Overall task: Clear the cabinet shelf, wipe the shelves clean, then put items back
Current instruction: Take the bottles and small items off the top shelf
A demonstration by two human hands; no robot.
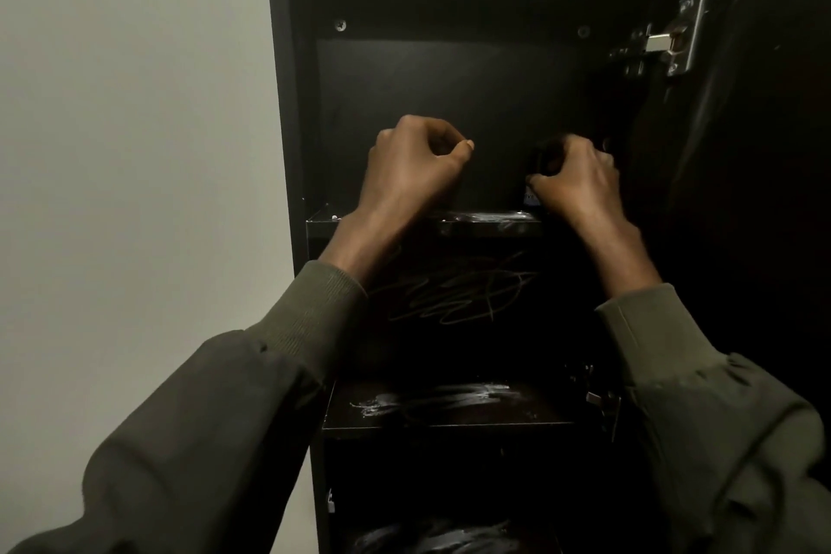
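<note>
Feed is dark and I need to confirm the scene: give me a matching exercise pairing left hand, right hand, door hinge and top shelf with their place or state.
Things:
1. left hand
2. right hand
3. door hinge
4. top shelf

States:
a. metal, upper right of the cabinet
b. grips a dark item with a small label
c. curled, holds nothing
d. front edge with pale streaks

Pairs: 1-c, 2-b, 3-a, 4-d

sleeves (252,396): dark olive-green fabric, worn on both arms
cuffs (323,297): ribbed knit, ended at the wrists
hands (411,162): left bare
</note>
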